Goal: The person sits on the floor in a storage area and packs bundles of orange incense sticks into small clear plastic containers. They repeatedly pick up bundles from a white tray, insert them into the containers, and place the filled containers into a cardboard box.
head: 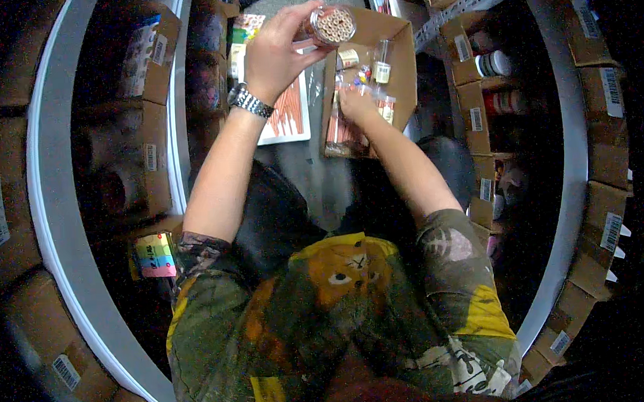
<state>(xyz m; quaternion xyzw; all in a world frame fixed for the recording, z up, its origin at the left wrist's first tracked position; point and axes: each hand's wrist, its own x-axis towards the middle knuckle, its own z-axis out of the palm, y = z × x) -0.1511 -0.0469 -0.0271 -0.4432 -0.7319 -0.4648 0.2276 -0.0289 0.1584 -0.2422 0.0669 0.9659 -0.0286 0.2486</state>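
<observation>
My left hand [275,57], with a metal-banded watch at its wrist, is raised and grips a clear cylindrical container [337,25]. Its round end faces me and shows the pale ends of many thin reddish sticks packed inside. My right hand [358,105] reaches down into an open cardboard box [406,84] among clear packs of reddish sticks [340,131]; whether its fingers hold one is hidden. Beyond that hand, a clear tube with a pale label [382,72], another labelled container [347,59] and small colourful pieces [362,75] lie in the box.
Left of the box, a white tray [306,127] holds loose reddish sticks. Metal shelving with barcoded cardboard bins [155,154] runs along my left, and more bins [474,119] line the right. A stack of coloured paper [157,255] sits low on the left shelf.
</observation>
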